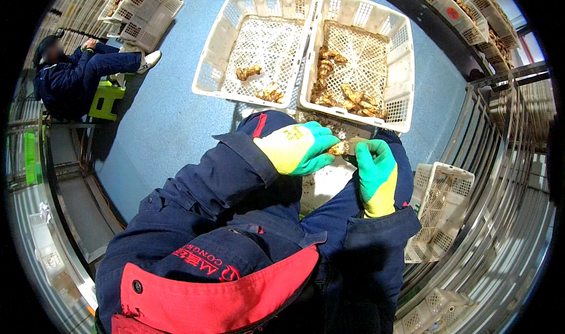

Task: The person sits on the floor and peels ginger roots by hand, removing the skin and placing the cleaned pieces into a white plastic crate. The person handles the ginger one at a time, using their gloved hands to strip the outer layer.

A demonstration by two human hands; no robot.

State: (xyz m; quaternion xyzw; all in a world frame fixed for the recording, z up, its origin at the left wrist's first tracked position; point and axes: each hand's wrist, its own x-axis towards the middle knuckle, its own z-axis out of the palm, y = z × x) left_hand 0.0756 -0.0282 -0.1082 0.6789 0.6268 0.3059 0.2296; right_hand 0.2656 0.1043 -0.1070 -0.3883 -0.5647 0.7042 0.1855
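My left hand [300, 148], in a yellow and green coated work glove, grips a small brown-and-cream mushroom [338, 148] above my lap. Facing it, my gloved right hand [376, 173] pinches a thin, flat greyish piece [353, 145] against the mushroom's end; whether this is a blade cannot be made out. In front of my knees are two white plastic mesh crates. The left crate [206, 80] holds a few similar mushrooms [248, 72]. More mushrooms [353, 94] lie along the near and left sides of the right crate [402, 69].
A seated person [75, 71] is at the left, by a green plastic stool [106, 100]. Filled crates [148, 23] are stacked behind. At my right stand another white crate [465, 179] and metal racks [490, 153]. Blue floor [163, 126] extends around the crates.
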